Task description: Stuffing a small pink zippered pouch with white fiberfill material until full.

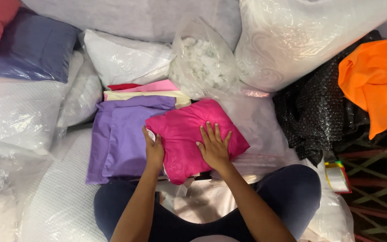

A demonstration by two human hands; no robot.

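Your right hand (213, 148) lies spread flat on the magenta pillow (189, 130). Your left hand (153, 148) grips that pillow's left edge, just beside the purple fabric (122, 134).

Clear plastic bag of white stuffing lumps (204, 60) upright at top centre. Large clear bag around a white patterned pillow (292, 40) just to its right. Plastic-wrapped white pillows (16, 114) at left. Small red-edged yellow and white label (337, 177) at lower right.
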